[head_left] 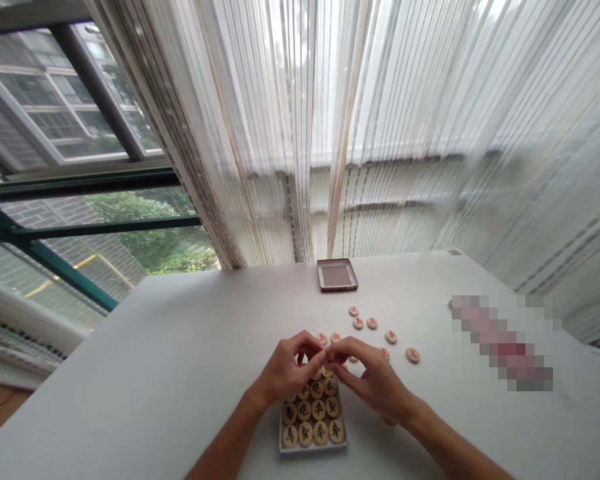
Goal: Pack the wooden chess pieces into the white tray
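Observation:
A shallow white box [314, 451] stands near the table's front. Rows of round wooden Chinese chess pieces [319, 409] with black characters fill its near part. Over its far end, my left hand [291, 368] and my right hand [371, 375] meet fingertip to fingertip, both closed in a pinch. Whatever is between the fingers is hidden or too small to make out. Just beyond them lie loose pieces with red characters, among them one piece [335, 338] close to my right fingers. My hands and wrists cover part of the box and some pieces.
More red-marked pieces [372, 323] are scattered right of centre on the white table [180, 347]. A box lid or tray [337, 275] with a dark rim lies near the far edge. At right is a blurred-out pinkish long object [500, 343]. Curtains [290, 133] hang behind the table.

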Tool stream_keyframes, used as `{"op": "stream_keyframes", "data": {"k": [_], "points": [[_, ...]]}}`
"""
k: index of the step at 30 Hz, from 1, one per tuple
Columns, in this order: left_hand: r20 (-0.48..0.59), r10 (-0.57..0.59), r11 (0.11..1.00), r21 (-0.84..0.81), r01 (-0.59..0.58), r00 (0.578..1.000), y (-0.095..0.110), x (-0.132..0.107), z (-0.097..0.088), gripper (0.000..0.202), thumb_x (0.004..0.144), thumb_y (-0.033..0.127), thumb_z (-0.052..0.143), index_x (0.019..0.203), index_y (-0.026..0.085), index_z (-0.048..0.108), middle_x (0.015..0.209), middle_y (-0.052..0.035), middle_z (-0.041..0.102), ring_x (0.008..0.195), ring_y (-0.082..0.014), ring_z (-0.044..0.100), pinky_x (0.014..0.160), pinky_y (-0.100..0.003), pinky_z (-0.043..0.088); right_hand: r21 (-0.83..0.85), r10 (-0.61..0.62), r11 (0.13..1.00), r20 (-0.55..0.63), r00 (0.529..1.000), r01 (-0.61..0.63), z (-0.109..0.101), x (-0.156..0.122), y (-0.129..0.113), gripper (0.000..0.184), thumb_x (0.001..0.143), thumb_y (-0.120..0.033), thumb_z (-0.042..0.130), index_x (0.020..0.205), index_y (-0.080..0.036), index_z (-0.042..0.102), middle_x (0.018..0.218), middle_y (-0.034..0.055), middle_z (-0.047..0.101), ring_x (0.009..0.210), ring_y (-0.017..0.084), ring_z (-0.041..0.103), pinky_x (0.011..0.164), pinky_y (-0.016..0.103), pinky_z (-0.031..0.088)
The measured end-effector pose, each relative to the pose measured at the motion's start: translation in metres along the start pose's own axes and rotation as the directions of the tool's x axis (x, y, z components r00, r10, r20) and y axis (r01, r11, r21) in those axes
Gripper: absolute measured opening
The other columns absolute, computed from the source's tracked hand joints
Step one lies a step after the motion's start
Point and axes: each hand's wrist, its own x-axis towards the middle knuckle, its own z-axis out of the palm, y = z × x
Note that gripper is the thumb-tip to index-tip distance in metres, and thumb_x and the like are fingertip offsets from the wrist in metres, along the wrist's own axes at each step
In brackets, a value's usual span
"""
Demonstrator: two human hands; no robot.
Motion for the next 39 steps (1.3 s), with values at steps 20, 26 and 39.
{"op": "stream_keyframes", "data": {"k": [20, 26, 39], "points": [[0.052, 0.001, 0.964, 0.266, -0.015, 0.999, -0.008, 0.0, -0.019, 0.015, 0.089, 0.028, 0.061, 0.098, 0.022, 0.073, 0.092, -0.0022, 0.071, 0.081, -0.0145, 0.064, 0.065, -0.021, 0.046, 0.196, 0.225, 0.955, 0.023, 0.974, -0.225, 0.003, 0.002, 0.002, 0.013, 0.093, -0.033, 0.062, 0.095, -0.02, 0.063, 0.09, 0.0036, 0.067, 0.083, 0.018, 0.067, 0.077, 0.03, 0.057], [0.019, 0.039, 0.969, 0.245, -0.043, 0.999, -0.005, 0.001, -0.016, 0.014, 0.088, 0.029, 0.063, 0.096, 0.021, 0.072, 0.09, -0.0018, 0.072, 0.08, -0.0148, 0.064, 0.065, -0.022, 0.046, 0.238, 0.233, 0.941, 0.065, 0.97, -0.241, 0.003, 0.002, 0.003, 0.014, 0.094, -0.034, 0.061, 0.094, -0.02, 0.061, 0.089, 0.0026, 0.067, 0.083, 0.018, 0.068, 0.076, 0.029, 0.056], [0.089, -0.029, 0.996, 0.09, 0.021, 0.996, -0.002, -0.004, -0.002, 0.022, 0.082, 0.031, 0.069, 0.101, 0.019, 0.067, 0.098, -0.0043, 0.069, 0.076, -0.0138, 0.063, 0.065, -0.022, 0.056, 0.187, 0.296, 0.935, 0.056, 0.953, -0.301, 0.006, 0.002, 0.003, 0.02, 0.093, -0.039, 0.061, 0.089, -0.02, 0.063, 0.081, 0.0021, 0.07, 0.073, 0.017, 0.067, 0.066, 0.027, 0.053]]}}
